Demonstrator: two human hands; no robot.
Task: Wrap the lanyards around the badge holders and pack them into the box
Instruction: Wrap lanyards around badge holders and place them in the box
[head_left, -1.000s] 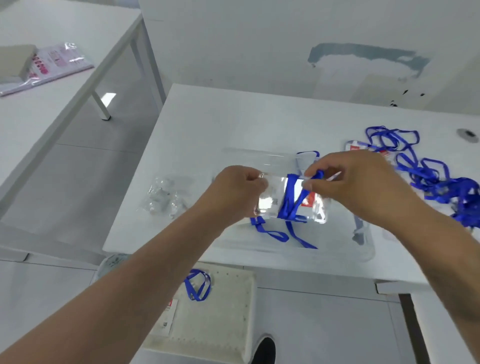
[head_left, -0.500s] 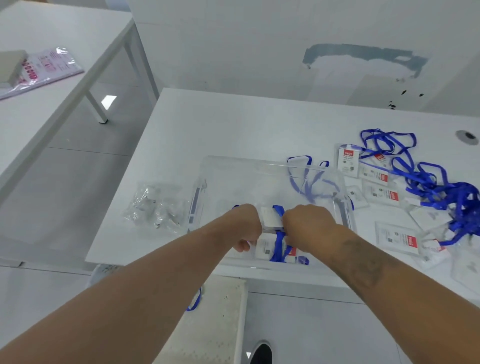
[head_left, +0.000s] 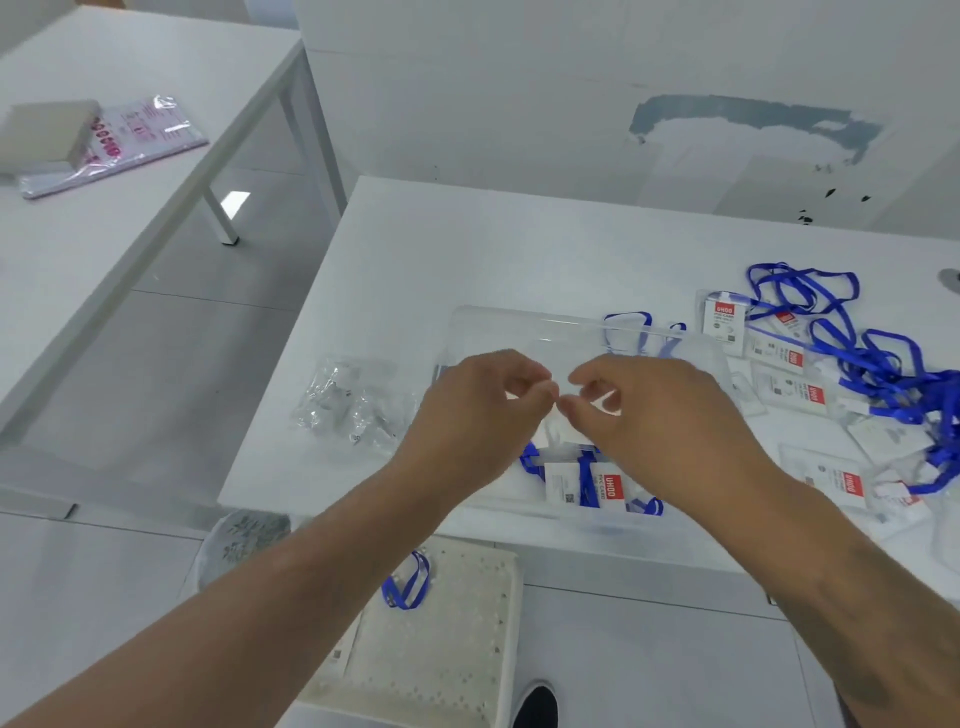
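A clear plastic box (head_left: 524, 325) stands on the white table in front of me. Inside it, near the front wall, lies a badge holder wrapped in its blue lanyard (head_left: 584, 480). My left hand (head_left: 480, 415) and my right hand (head_left: 654, 415) hover above the box, fingertips nearly touching, fingers curled and holding nothing. Several unwrapped badge holders (head_left: 789, 384) with tangled blue lanyards (head_left: 883, 364) lie on the table to the right of the box.
Crumpled clear plastic bags (head_left: 353, 405) lie left of the box. Below the table edge stands a cushioned stool (head_left: 441, 649) with a blue lanyard (head_left: 408, 587) on it. A second white table (head_left: 104, 218) is at the left, carrying a pink-printed bag (head_left: 130, 140).
Both hands lowered the wrapped badge holder into the box, let it go there, and have risen above the box with nothing in them.
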